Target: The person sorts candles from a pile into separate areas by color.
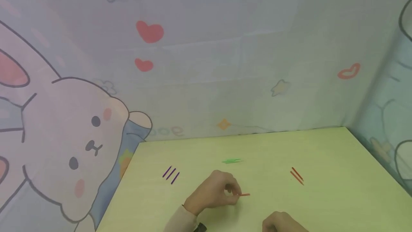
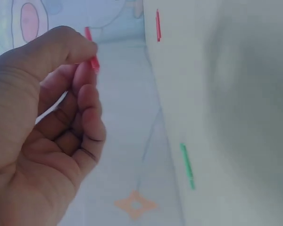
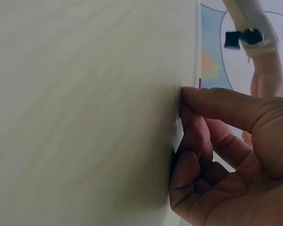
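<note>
Between thumb and forefinger, my left hand (image 1: 215, 191) pinches a short thin red stick (image 1: 245, 194) just above the table, its free end pointing right. The left wrist view shows the same red stick (image 2: 88, 35) sticking out past the thumb tip. My right hand (image 3: 226, 160) rests at the table surface with loosely curled fingers, thumb tip close to the forefinger; no stick shows in it. Beyond the left hand lies a small bunch of green sticks (image 1: 231, 161). Two red sticks (image 1: 297, 176) lie side by side farther right.
Three purple sticks (image 1: 171, 175) lie slanted, apart from one another, on the left of the pale yellow-green table (image 1: 267, 153). A printed cloth wall (image 1: 206, 81) with hearts and a rabbit stands along the table's back and left edges.
</note>
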{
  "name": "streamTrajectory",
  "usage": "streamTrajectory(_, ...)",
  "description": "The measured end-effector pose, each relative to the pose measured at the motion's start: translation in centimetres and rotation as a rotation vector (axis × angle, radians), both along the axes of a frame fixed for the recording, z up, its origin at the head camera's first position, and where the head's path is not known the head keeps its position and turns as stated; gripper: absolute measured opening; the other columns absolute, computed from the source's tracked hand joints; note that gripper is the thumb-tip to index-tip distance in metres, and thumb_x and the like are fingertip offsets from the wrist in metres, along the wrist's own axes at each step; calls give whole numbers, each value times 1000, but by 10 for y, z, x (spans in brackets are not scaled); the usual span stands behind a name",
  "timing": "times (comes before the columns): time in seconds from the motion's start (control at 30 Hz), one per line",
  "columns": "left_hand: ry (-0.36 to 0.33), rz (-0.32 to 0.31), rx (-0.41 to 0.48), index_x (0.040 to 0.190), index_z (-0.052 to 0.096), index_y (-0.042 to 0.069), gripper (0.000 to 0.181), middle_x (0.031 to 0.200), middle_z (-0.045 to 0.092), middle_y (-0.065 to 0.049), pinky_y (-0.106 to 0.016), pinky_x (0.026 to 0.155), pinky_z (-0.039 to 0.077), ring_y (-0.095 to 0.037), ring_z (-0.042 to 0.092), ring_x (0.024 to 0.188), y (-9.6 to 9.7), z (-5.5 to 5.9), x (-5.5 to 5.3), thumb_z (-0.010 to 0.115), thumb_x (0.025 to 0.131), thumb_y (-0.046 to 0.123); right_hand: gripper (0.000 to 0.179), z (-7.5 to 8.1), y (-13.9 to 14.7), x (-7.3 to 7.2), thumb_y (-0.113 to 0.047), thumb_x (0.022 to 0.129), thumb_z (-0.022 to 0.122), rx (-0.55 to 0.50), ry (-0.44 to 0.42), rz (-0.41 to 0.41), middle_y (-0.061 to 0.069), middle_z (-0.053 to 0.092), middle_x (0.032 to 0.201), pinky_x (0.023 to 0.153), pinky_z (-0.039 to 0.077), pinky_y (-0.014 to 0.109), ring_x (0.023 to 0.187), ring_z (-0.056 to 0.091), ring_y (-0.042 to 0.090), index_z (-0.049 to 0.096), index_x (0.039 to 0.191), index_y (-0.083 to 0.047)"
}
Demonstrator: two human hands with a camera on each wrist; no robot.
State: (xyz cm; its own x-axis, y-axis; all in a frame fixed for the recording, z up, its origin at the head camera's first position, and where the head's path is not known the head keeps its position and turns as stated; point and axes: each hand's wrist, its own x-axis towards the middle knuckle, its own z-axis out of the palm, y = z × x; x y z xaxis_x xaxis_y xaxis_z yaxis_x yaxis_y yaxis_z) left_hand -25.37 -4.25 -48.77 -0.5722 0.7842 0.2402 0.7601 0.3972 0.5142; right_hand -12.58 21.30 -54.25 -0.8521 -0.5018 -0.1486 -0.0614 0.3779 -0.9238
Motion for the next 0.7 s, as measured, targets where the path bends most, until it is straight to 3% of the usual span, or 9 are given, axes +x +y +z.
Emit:
streamTrajectory(0.17,108,-85,-18,90,78,22,14,87,71,18,-15,74,55,2,65,80,25,11,-27,77,86,9,35,2,-1,1,-33,80,80,72,-32,-55,-16,37,54,38,21,29,46,32,5,53,60,-24)
streamTrajectory(0.3,136,-143,-60,93,78,20,12,89,71,16,-14,76,54,-2,66,82,49,16,-47,75,89,9,32,-2,2,-4,-39,82,80,116,-86,-69,-11,40,57,41,25,30,49,36,11,59,64,-22)
streamTrajectory(0.5,154,-214,-139,97,77,18,11,88,63,20,-8,78,47,-3,64,84,82,10,-74,71,93,10,35,-11,4,2,-47,83,81,218,-129,-194,-1,59,84,59,44,34,77,55,21,68,93,-16)
streamTrajectory(0.7,163,-256,-167,99,76,17,10,92,64,19,-7,82,46,2,62,88,110,1,-90,70,95,10,42,-17,2,4,-51,83,82,223,-101,-235,0,59,96,67,46,34,86,53,22,66,101,-17)
